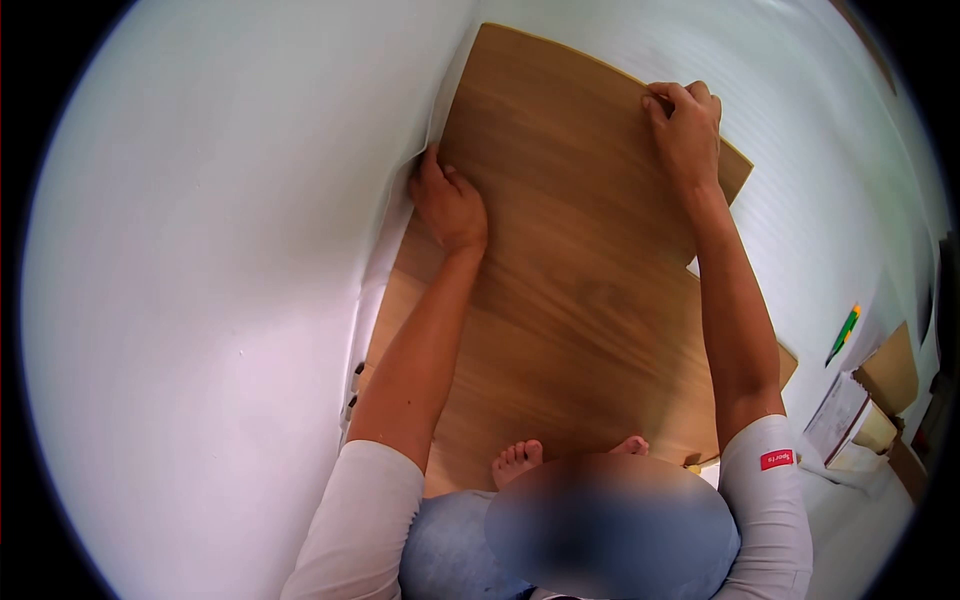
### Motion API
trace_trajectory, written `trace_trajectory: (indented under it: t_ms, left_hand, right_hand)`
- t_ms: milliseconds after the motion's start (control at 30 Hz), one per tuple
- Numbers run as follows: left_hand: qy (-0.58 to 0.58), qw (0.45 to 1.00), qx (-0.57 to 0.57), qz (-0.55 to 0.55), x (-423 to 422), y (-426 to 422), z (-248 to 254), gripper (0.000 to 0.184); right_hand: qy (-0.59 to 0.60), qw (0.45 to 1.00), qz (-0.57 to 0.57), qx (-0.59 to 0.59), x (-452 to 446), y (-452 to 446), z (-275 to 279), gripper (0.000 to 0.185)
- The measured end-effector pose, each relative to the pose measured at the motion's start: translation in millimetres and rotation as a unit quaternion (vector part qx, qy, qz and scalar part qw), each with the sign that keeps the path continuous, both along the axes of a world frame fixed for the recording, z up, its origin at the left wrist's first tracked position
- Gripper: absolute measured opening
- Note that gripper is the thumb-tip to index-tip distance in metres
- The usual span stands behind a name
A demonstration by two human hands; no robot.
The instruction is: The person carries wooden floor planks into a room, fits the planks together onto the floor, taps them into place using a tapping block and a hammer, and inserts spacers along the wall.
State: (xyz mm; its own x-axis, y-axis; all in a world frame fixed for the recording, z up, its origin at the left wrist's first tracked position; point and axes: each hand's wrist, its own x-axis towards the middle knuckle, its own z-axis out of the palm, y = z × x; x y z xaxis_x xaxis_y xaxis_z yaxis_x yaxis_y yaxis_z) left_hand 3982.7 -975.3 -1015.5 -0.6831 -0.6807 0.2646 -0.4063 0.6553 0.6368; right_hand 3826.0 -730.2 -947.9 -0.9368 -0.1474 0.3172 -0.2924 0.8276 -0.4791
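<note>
At the far edge, toward its right corner, the right hand (pixel 690 135) was grasping a wood-grain sheet (pixel 570 180), the thumb on its upper face and the fingers bent at the rim. To the left of that and a little nearer the body, the left hand (pixel 452 208) lay at the side edge; its fingertips were hidden, so whether it gripped the sheet or only steadied it could not be told. The sheet spread between and below both hands, its left side close along the white wall (pixel 200 200). It looked thin and broad, probably light for its spread, and fairly stiff, though likely to flex if lifted by one corner. The smooth face seemed apt to slip under a flat palm, so the edges offered the surer hold, with the hands well apart on the far edge and the side. The corners looked easiest to chip.

Nearer the body than the hands, bare feet (pixel 517 458) rested at a wood-grain surface (pixel 580 400); whether it was the same piece was unclear. Out beyond the right forearm (pixel 740 300) lay a green-and-yellow tool (pixel 845 332), with papers (pixel 835 408) and cardboard (pixel 892 370) near it.
</note>
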Motion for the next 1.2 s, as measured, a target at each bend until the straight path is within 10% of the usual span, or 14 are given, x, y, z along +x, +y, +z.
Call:
trace_trajectory:
  t_ms: [1200]
  left_hand:
    - [-0.060, 0.994, -0.090, -0.035, -4, 1, 1, 0.047]
  right_hand:
    - [-0.015, 0.998, -0.057, -0.007, -5, 1, -48, 0.022]
